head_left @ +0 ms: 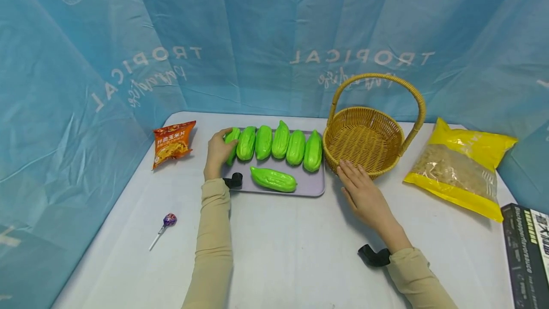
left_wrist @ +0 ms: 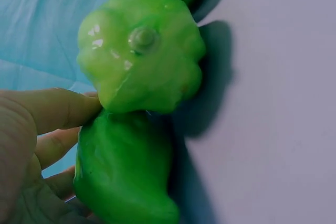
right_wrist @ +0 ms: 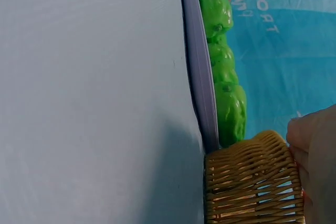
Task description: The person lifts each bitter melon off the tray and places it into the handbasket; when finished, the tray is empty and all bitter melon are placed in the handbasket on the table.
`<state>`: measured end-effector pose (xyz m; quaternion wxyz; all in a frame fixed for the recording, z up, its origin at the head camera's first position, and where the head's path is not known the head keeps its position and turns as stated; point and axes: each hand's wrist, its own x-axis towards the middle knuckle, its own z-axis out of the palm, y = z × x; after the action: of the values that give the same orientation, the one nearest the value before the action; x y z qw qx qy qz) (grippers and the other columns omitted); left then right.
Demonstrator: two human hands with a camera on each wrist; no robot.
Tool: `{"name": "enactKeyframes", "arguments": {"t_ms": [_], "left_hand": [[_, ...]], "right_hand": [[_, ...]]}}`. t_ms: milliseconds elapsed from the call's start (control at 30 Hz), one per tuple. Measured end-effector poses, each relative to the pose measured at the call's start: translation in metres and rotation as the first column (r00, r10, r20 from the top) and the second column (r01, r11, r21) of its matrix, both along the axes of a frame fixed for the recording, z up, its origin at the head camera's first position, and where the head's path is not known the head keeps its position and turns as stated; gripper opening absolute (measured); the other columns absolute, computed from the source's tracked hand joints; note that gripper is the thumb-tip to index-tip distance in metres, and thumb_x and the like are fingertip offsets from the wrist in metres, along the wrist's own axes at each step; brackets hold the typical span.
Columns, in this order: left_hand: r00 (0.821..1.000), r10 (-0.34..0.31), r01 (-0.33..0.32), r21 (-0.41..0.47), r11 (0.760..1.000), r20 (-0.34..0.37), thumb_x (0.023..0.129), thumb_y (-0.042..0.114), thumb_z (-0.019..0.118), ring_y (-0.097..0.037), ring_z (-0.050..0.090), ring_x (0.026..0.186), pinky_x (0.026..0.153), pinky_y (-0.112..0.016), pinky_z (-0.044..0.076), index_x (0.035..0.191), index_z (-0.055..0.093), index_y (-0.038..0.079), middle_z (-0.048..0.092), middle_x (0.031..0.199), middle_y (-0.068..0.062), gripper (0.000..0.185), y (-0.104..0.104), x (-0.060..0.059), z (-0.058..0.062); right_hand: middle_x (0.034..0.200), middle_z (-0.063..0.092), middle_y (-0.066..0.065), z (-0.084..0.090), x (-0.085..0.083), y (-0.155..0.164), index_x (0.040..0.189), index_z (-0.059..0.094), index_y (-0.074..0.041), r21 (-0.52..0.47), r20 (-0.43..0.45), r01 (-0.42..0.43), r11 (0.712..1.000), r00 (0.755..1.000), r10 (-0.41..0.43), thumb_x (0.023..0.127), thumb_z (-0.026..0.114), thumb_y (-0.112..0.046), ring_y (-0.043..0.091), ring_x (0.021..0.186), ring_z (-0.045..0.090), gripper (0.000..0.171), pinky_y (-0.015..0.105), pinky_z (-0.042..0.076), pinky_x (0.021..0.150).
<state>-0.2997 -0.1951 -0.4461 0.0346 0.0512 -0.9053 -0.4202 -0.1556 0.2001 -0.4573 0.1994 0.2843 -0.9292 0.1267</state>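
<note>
Several glossy green ridged gourds stand side by side along the back of a shallow lilac tray (head_left: 309,189). One more gourd (head_left: 273,179) lies crosswise in front of them. At the row's left end, my left hand (head_left: 218,150) grips the leftmost gourd (head_left: 232,146). In the left wrist view its thumb presses that gourd (left_wrist: 123,166), right against the neighbouring gourd (left_wrist: 142,53), and the other fingers reach around its far side. My right hand (head_left: 363,195) rests with straight fingers on the near rim of a wicker basket (head_left: 362,144), which stands at the tray's right end, handle up, holding nothing.
An orange snack bag (head_left: 173,143) lies left of the tray, with a lollipop (head_left: 169,220) nearer the front. Right of the basket is a yellow-and-clear bag (head_left: 461,170); a black box (head_left: 525,256) sits at the right edge. A blue curtain (head_left: 266,37) hangs behind the white table (head_left: 291,247).
</note>
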Motion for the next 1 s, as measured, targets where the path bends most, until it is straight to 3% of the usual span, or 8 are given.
{"name": "enactKeyframes", "arguments": {"t_ms": [333, 533, 767, 1000], "left_hand": [[0.999, 0.031, -0.029, 0.053, 0.998, -0.026, 0.097, 0.016, 0.058, -0.037, 0.046, 0.133, 0.106, -0.048, 0.044, 0.143, 0.048, 0.009, 0.047, 0.148, -0.016, 0.048, -0.002, 0.002, 0.004], [0.997, 0.050, -0.046, 0.061, 0.997, -0.054, 0.095, 0.014, 0.056, -0.035, 0.051, 0.128, 0.095, -0.046, 0.049, 0.142, 0.050, 0.010, 0.049, 0.146, -0.014, 0.048, -0.005, 0.001, 0.007], [0.988, 0.076, -0.061, 0.115, 0.992, -0.134, 0.093, 0.013, 0.056, -0.034, 0.055, 0.126, 0.101, -0.046, 0.047, 0.138, 0.054, 0.010, 0.053, 0.143, -0.013, 0.045, 0.000, 0.001, 0.022], [0.981, 0.092, -0.066, 0.147, 0.987, -0.171, 0.097, 0.017, 0.053, -0.035, 0.056, 0.124, 0.097, -0.047, 0.050, 0.139, 0.053, 0.011, 0.052, 0.143, -0.012, 0.043, 0.010, 0.002, 0.039]], "right_hand": [[0.154, 0.038, 0.017, -0.004, 0.000, -0.001, 0.145, 0.041, 0.002, -0.020, 0.015, 0.009, 1.000, 1.000, -0.009, 0.093, 0.061, -0.013, 0.034, 0.142, 0.034, 0.058, 0.040, 0.015, 0.123], [0.154, 0.036, 0.017, -0.006, 0.000, -0.002, 0.146, 0.040, 0.001, -0.023, 0.023, 0.020, 1.000, 1.000, -0.020, 0.092, 0.062, -0.014, 0.034, 0.143, 0.034, 0.061, 0.045, 0.020, 0.120], [0.154, 0.036, 0.018, -0.005, 0.000, -0.003, 0.145, 0.040, 0.003, -0.027, 0.024, 0.016, 1.000, 1.000, -0.015, 0.092, 0.062, -0.014, 0.035, 0.142, 0.034, 0.060, 0.046, 0.021, 0.120], [0.155, 0.036, 0.017, -0.004, 0.000, -0.003, 0.145, 0.040, 0.003, -0.025, 0.035, 0.020, 0.999, 0.999, -0.019, 0.092, 0.063, -0.014, 0.035, 0.143, 0.033, 0.061, 0.046, 0.020, 0.121]]}}
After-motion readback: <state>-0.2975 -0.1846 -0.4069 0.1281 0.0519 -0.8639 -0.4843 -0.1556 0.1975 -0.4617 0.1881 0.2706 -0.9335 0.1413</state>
